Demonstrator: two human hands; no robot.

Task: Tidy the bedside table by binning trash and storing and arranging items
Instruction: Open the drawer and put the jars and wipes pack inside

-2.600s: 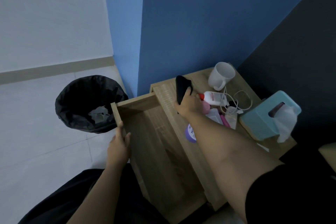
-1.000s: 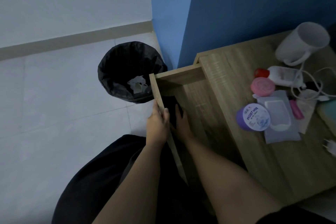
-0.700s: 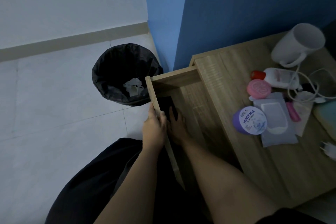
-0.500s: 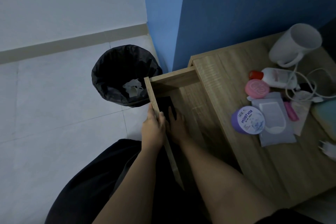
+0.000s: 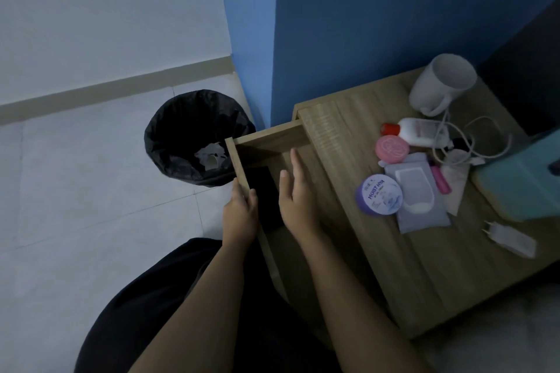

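The wooden bedside table (image 5: 378,251) has its drawer (image 5: 266,139) pulled out. A flat black object (image 5: 262,191) lies inside the drawer against the front panel. My left hand (image 5: 239,215) grips the drawer's front panel, thumb inside. My right hand (image 5: 295,200) hovers open above the drawer, fingers straight, holding nothing. On the tabletop lie a purple cream jar (image 5: 378,194), a pink round tin (image 5: 391,147), a wipes pack (image 5: 416,197), a white lotion bottle (image 5: 418,132), a pink tube (image 5: 441,179) and a white mug (image 5: 442,83).
A black-lined bin (image 5: 197,136) with crumpled paper stands on the tiled floor left of the drawer. A white cable (image 5: 472,142), a teal tissue box (image 5: 521,182) and a white charger plug (image 5: 509,238) occupy the table's right side. Blue wall behind.
My right hand carried the black object from the tabletop into the drawer, let go of it, and has now lifted away with open fingers. My left hand still holds the drawer front.
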